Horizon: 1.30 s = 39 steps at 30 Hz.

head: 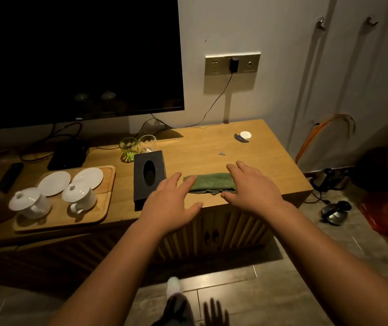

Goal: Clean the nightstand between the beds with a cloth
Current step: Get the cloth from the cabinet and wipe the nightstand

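Note:
A folded green cloth [210, 182] lies near the front edge of a wooden cabinet top [202, 147]. My left hand [171, 203] hovers at the cloth's left end, fingers spread and straight, fingertips over its edge. My right hand [252, 187] is at the cloth's right end, fingers straight and spread, covering that end. Neither hand grips the cloth. No nightstand or bed is in view.
A black tissue box [149, 177] stands just left of the cloth. Two glasses [137, 147] sit behind it. A wooden tray [108, 203] holds white cups and saucers at left. A television [77, 55] hangs above. Small items [242, 137] lie at back right; a kettle [335, 211] is on the floor.

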Tool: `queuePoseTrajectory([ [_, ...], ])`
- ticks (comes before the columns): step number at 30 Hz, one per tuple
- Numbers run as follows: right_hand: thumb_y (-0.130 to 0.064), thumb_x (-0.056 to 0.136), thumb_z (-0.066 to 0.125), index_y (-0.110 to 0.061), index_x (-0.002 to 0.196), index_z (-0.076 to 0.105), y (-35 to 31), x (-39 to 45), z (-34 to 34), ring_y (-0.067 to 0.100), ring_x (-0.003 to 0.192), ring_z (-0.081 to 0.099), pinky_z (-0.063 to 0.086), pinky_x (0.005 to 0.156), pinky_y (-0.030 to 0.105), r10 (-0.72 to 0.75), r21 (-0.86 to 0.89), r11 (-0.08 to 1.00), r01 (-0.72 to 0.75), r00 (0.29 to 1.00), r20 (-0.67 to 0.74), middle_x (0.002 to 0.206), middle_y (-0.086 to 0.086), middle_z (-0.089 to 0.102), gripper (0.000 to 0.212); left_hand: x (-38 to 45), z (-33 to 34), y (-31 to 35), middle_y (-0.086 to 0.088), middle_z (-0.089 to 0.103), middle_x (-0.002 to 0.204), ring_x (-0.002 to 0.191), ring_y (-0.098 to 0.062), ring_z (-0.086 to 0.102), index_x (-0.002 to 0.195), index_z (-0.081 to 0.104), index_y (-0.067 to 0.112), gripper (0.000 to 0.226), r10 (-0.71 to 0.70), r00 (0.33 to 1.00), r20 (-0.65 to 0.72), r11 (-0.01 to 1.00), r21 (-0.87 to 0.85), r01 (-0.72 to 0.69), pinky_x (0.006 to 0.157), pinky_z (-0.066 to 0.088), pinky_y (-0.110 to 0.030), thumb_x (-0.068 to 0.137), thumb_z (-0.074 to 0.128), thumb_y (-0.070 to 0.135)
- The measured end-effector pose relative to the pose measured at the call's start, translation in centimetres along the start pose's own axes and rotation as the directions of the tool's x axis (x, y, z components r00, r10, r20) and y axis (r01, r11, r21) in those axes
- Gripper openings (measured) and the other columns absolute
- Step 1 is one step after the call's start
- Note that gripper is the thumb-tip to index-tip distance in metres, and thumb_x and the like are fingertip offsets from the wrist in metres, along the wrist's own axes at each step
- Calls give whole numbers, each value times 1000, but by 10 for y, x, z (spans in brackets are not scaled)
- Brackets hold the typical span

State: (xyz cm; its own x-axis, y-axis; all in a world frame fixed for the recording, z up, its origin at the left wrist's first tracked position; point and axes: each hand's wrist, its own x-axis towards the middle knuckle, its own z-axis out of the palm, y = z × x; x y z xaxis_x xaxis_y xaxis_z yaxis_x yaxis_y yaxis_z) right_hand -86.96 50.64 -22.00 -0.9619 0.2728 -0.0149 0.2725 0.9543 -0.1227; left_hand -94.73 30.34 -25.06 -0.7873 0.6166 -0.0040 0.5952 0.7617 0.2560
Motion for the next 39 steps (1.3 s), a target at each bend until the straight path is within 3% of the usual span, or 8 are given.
queuePoseTrajectory([
  [10,-59,84,54,-23,139,32,20,123,80,30,129,41,45,95,47,170,-31,985,-167,957,233,147,6,35,69,164,60,-67,-4,19,159,143,-31,22,149,16,43,73,98,969,228,993,-83,-81,109,33,-50,85,45,66],
  [17,-60,87,48,-21,137,36,51,172,126,30,122,46,47,91,47,260,7,959,-284,890,374,140,4,44,65,232,113,-79,-10,24,157,139,-34,28,148,29,31,65,149,859,490,988,-41,-147,107,37,-51,90,49,52],
  [22,-55,87,53,-19,136,39,90,206,161,32,120,48,48,92,47,279,17,946,-324,837,471,136,7,48,62,238,155,-77,-11,36,149,131,-33,39,143,36,21,60,183,801,569,980,-37,-197,101,43,-47,91,49,47],
  [26,-57,85,54,-25,142,28,110,218,191,36,130,35,43,99,50,210,35,962,-271,813,543,150,9,29,70,219,180,-83,-7,-5,162,148,-28,5,151,19,22,73,138,758,637,982,11,-188,112,30,-50,90,53,41],
  [29,-57,85,54,-28,140,30,119,221,210,37,135,22,39,103,51,158,26,978,-209,808,568,155,7,15,67,199,194,-83,-9,-6,162,148,-28,5,152,20,24,75,116,860,497,984,63,-169,109,30,-54,89,56,40],
  [32,-48,84,62,-23,120,48,127,225,220,35,127,29,42,96,45,68,48,994,-103,878,475,143,11,34,46,192,205,-85,-7,-16,161,148,-29,-6,153,6,27,86,95,833,545,986,62,-153,111,21,-57,84,57,42],
  [35,-38,85,62,-23,101,51,130,239,220,33,107,47,47,79,38,-21,103,994,-26,904,427,108,9,58,25,190,216,-84,-6,-29,157,145,-33,-20,151,-10,29,97,69,827,558,989,72,-130,112,11,-61,82,56,49],
  [39,-27,85,64,-23,89,41,130,275,213,32,75,57,41,57,34,42,325,927,-190,910,413,82,9,63,23,188,224,-58,-5,-29,156,143,-39,-16,152,-8,27,97,-48,841,539,998,-1,57,113,13,-60,81,52,57],
])
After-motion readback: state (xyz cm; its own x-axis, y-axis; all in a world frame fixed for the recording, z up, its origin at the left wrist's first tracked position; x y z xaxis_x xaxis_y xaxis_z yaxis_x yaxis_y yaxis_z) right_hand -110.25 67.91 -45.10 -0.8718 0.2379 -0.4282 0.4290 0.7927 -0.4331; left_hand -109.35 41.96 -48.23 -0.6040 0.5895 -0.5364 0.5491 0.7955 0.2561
